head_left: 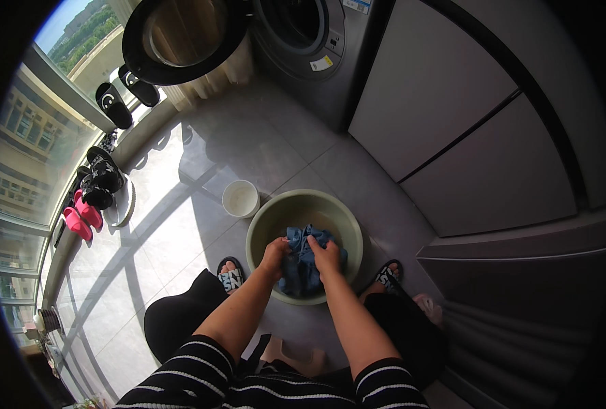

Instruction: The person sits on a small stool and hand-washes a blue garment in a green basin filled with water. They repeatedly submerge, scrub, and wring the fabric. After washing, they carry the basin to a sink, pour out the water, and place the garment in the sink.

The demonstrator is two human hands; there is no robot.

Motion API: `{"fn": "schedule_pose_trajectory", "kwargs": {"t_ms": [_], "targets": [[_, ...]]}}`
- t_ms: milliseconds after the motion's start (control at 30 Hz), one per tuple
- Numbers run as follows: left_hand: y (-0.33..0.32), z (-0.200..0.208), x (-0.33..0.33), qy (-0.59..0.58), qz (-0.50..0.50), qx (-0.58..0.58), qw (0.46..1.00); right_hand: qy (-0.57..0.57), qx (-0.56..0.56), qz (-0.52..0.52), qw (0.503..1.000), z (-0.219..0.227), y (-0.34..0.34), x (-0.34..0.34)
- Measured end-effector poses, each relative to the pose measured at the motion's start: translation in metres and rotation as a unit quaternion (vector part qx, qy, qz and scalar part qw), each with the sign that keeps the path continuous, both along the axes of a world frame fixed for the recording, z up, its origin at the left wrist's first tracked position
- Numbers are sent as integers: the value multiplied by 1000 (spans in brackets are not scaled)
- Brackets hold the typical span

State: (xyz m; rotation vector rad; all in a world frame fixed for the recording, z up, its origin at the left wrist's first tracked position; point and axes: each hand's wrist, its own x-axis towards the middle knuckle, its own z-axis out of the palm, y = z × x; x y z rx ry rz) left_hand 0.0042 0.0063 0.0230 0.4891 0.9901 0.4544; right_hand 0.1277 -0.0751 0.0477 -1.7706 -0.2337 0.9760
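Observation:
A wide green basin (255,235) stands on the floor between my feet. Bunched up inside it is a wet-looking blue garment (301,271), denim-like; its exact kind is hard to make out. My left hand (275,255) grips the cloth's upper left side, fingers closed. On the other side, my right hand (325,254) pinches the same garment, thumb pointing up across it. The hands are a short way apart, with folds of cloth between them. Some of the basin's bottom shows beyond the garment.
A small white bucket (241,198) stands just beyond the basin's left rim. Ahead is a washing machine (337,68) with its round door (183,34) swung out. Grey cabinet doors (439,129) rise at the right. Black slippers (114,105) and pink slippers (78,223) line the window side.

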Motion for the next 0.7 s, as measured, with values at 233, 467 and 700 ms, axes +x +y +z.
{"fn": "schedule_pose_trajectory", "kwargs": {"t_ms": [233, 467, 700], "targets": [[19, 29, 57, 52, -19, 276, 960, -165, 123, 9, 979, -21, 40, 18], [47, -60, 51, 293, -304, 656, 625, -437, -27, 286, 852, -112, 24, 52], [51, -140, 57, 404, -432, 522, 615, -404, -200, 342, 824, -190, 36, 62]]}}
